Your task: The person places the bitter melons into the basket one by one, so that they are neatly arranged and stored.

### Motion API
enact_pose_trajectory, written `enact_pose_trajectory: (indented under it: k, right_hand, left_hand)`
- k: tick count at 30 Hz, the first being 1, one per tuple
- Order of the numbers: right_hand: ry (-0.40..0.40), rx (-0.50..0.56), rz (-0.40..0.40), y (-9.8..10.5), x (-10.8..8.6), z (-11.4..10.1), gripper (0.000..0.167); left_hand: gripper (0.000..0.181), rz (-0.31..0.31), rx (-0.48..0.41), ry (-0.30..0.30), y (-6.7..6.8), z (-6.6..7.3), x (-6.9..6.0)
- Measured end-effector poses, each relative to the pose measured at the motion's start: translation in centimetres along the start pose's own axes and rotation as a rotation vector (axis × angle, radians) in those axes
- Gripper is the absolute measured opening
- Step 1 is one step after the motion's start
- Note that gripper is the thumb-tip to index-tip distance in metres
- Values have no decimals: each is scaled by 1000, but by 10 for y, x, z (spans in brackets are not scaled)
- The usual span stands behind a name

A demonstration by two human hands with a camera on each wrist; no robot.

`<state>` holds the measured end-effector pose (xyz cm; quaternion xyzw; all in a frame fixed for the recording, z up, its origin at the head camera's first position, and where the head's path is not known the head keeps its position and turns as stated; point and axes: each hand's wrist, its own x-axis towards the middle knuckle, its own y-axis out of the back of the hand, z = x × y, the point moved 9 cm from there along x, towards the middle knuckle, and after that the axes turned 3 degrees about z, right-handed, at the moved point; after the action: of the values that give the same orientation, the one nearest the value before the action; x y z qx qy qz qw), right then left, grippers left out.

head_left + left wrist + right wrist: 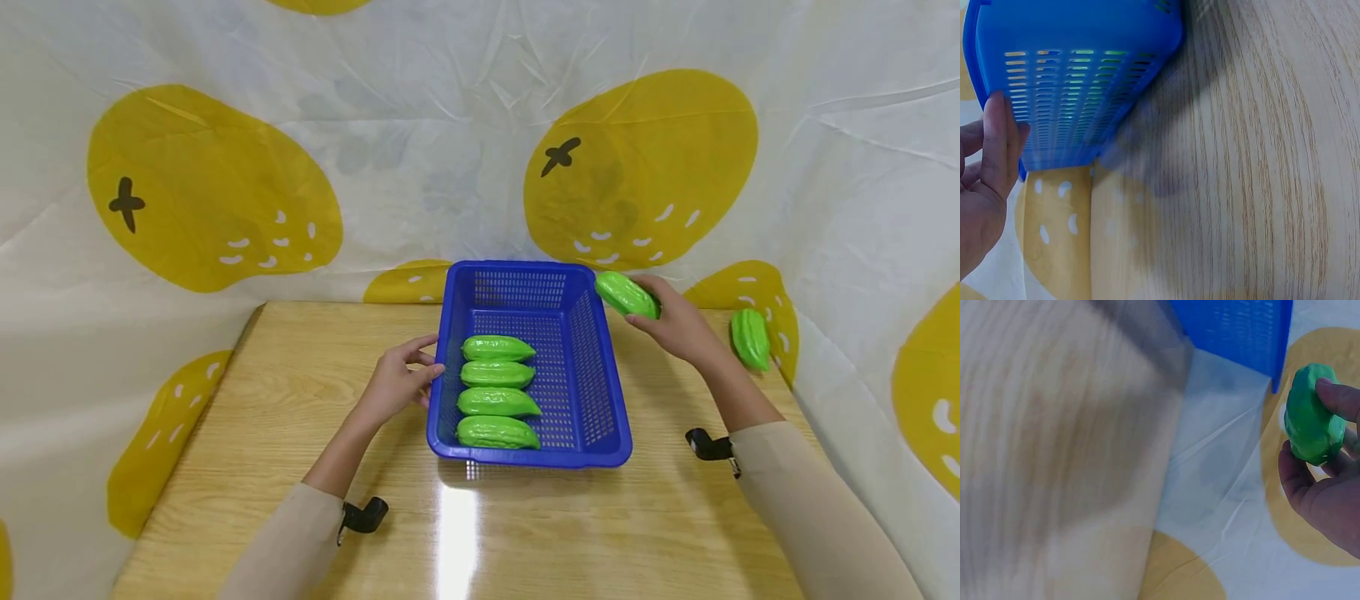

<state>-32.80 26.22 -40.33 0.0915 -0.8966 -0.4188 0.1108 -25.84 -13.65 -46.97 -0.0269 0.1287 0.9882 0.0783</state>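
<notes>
My right hand (678,325) holds a bright green bitter melon (624,293) just above the far right corner of the blue plastic basket (618,417). Thumb and fingers grip its sides in the right wrist view, where the bitter melon (1311,415) shows its bumpy skin. At the basket's left side, my left hand (393,379) pinches the rim, thumb on top and fingers against the outer wall. Several more bitter melons, among them the nearest one (497,432), lie side by side in the basket's left near part.
Another bitter melon (750,339) lies at the far right of the wooden table (322,358). Behind the table hangs a white cloth (420,192) with large yellow fruit prints, which also runs along both sides.
</notes>
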Motion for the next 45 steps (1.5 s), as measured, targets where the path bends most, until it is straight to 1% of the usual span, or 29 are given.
enact_pose_trajectory:
  k: [3,8,12,18,21,24,28,32,38,42,45]
  right_hand:
    - [8,-10,-12,0,6,-11,62]
    - [13,-43,-35,0,17,-28,64]
    - [15,-45,-64,-1,28,-38,63]
    - [63,-29,-127,-8,47,-57,64]
    - [85,-41,-160,-14,55,-67,66]
    - [106,-61,-180,-19,63,-78,63]
    - [127,-104,-203,-29,74,-88,58]
    - [146,-134,-237,-42,83,-96,59]
    - [183,-109,-277,-62,95,-107,58]
    - [180,-114,-315,-78,99,-107,57]
    - [166,-128,-351,-93,102,-102,59]
  left_hand:
    - [56,-5,-4,3,0,1,0]
    - [56,-5,-4,0,0,2,0]
    - [56,-3,-8,1,0,2,0]
    - [55,-1,-10,9,-1,0,0]
    - [56,-4,-12,9,-1,0,0]
    - [56,-6,-13,9,-1,0,0]
    - [56,-5,-10,6,0,0,0]
    - [56,-4,-12,7,-1,-1,1]
    - [57,-9,-7,3,-2,0,1]
    - [56,-9,-12,-3,-3,-1,1]
    - [56,-4,-10,-2,-3,-1,1]
